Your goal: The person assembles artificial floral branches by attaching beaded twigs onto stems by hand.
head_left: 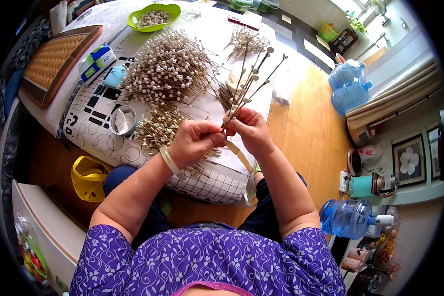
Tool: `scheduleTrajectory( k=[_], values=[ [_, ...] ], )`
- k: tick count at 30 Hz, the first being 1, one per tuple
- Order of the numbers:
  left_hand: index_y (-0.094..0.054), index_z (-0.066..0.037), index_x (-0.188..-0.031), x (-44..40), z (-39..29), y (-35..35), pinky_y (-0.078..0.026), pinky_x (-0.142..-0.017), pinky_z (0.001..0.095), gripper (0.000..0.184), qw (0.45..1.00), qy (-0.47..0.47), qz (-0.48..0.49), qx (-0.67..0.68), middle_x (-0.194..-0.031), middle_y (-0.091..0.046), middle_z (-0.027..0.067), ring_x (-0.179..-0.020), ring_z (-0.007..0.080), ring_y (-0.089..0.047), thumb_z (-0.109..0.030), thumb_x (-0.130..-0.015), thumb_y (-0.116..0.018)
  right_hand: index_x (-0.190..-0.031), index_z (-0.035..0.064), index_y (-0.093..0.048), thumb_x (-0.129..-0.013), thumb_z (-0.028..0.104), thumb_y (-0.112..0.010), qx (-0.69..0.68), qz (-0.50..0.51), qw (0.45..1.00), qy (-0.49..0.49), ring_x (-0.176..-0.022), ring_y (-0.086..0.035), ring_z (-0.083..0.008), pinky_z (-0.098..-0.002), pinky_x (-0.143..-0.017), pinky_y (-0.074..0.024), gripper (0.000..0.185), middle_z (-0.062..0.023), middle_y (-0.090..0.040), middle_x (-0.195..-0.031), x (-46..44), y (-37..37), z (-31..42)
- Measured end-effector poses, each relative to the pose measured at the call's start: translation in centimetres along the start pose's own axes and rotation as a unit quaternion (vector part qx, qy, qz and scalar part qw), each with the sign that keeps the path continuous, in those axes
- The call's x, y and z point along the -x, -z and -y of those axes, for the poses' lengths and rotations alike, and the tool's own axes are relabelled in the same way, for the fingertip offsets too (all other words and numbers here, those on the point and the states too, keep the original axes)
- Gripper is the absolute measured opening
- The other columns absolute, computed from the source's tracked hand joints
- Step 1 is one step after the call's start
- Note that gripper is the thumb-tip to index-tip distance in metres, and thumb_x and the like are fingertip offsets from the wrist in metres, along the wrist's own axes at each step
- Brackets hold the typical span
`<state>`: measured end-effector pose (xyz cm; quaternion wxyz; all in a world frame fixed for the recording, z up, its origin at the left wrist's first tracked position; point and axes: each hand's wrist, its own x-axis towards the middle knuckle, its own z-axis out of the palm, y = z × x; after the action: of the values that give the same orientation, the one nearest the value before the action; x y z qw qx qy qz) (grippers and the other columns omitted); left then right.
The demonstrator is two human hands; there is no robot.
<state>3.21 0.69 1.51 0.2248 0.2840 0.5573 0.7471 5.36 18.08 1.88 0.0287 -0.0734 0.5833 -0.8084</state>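
Observation:
My left hand (197,141) pinches the lower end of an artificial budded branch (255,77), its brown stems pointing up and away from me. With fingers closed, my right hand (252,130) grips the same stems just above. A strip of brown tape (240,157) hangs from between my hands toward the bed's edge. Beyond them lies a large heap of white-budded stems (165,69), and closer in, a smaller bundle of stems with pale tips (158,123). Another small bunch (249,40) rests at the far right of the work surface.
A green bowl (168,11) of loose beads stands at the back. A small round tub (124,120) and a tissue pack (97,62) lie left. A yellow bag (87,178) sits below on the floor. Blue water bottles (349,89) stand right, across the wooden floor (301,123).

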Motion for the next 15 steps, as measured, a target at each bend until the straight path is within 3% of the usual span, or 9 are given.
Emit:
scheduleTrajectory(
  k=[3, 8, 13, 15],
  values=[
    [-0.060, 0.006, -0.087, -0.1, 0.3, 0.4, -0.050, -0.069, 0.0223, 0.009, 0.999, 0.036, -0.010, -0.007, -0.080, -0.063, 0.0075, -0.074, 0.0100, -0.059, 0.001, -0.081, -0.055, -0.081, 0.0001, -0.059, -0.079, 0.006, -0.060, 0.007, -0.041, 0.999, -0.005, -0.058, -0.052, -0.0093, -0.0213, -0.057, -0.0438, 0.007, -0.0053, -0.059, -0.069, -0.1, 0.3, 0.2],
    [-0.060, 0.006, -0.088, -0.3, 1.0, 0.5, -0.049, -0.067, 0.0213, 0.009, 0.999, 0.005, 0.005, -0.048, -0.081, -0.063, 0.0074, -0.074, 0.0092, -0.058, 0.000, -0.081, -0.056, -0.079, 0.0003, -0.059, -0.079, 0.007, -0.060, 0.016, -0.014, 1.000, 0.000, -0.059, -0.053, -0.0094, -0.0220, -0.055, -0.0444, 0.007, -0.0053, -0.060, -0.072, 0.0, 0.3, 0.1],
    [-0.061, 0.005, -0.088, -0.7, 1.9, 1.2, -0.049, -0.065, 0.0198, 0.010, 0.994, -0.033, -0.073, -0.072, -0.083, -0.062, 0.0056, -0.074, 0.0081, -0.057, -0.001, -0.081, -0.058, -0.080, 0.0019, -0.059, -0.081, 0.008, -0.059, 0.027, -0.141, 0.988, 0.065, -0.056, -0.054, -0.0081, -0.0201, -0.055, -0.0440, 0.006, -0.0031, -0.060, -0.067, -0.3, 2.0, 0.8],
    [-0.061, 0.005, -0.087, -0.8, 1.5, 1.1, -0.049, -0.063, 0.0198, 0.010, 0.995, -0.008, -0.086, -0.059, -0.080, -0.062, 0.0057, -0.071, 0.0083, -0.057, -0.002, -0.081, -0.058, -0.082, 0.0027, -0.060, -0.080, 0.006, -0.060, 0.008, -0.151, 0.987, 0.045, -0.057, -0.053, -0.0065, -0.0199, -0.053, -0.0425, 0.004, -0.0023, -0.059, -0.065, -0.1, 2.1, 1.3]
  ],
)
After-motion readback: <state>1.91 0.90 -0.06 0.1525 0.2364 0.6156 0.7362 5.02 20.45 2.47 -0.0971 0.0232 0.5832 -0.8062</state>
